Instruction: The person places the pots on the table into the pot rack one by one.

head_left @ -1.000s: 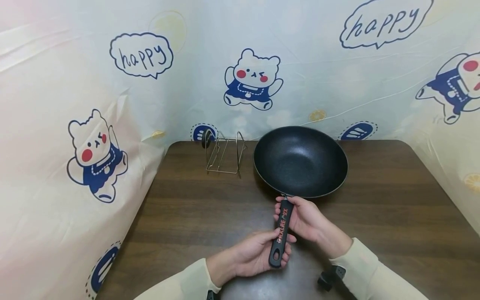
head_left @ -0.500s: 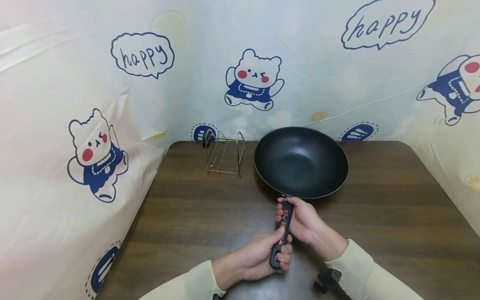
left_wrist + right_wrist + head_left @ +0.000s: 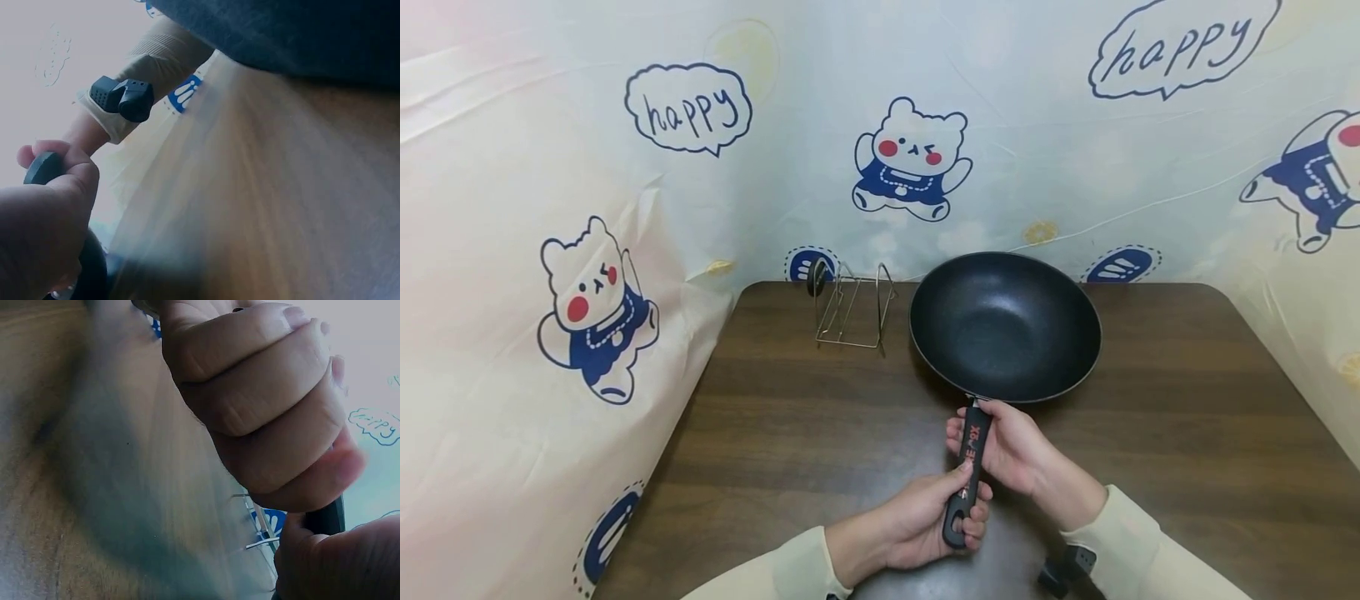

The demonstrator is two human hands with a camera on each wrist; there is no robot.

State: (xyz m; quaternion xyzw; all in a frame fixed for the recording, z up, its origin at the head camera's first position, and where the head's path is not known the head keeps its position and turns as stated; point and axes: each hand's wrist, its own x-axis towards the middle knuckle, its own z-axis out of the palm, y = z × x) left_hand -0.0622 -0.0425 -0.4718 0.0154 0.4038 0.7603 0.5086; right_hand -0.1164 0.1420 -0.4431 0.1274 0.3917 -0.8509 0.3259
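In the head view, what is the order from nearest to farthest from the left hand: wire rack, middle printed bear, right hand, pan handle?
From the left hand:
1. Pan handle, in its grip
2. Right hand, farther up the handle
3. Wire rack, on the table, ahead left
4. Middle printed bear, on the backdrop behind

The deep round black pan (image 3: 1006, 333) has a long black handle (image 3: 976, 427) lettered in orange-red, and the fabric sleeves (image 3: 1157, 546) are plain cream. Dark brown wood grain streaks the rectangular tabletop (image 3: 805, 417); the wire rack (image 3: 850, 343) is silvery. Navy-outlined, red-cheeked bears (image 3: 912, 171) pattern the pale blue-to-cream cloth backdrop (image 3: 805, 183).
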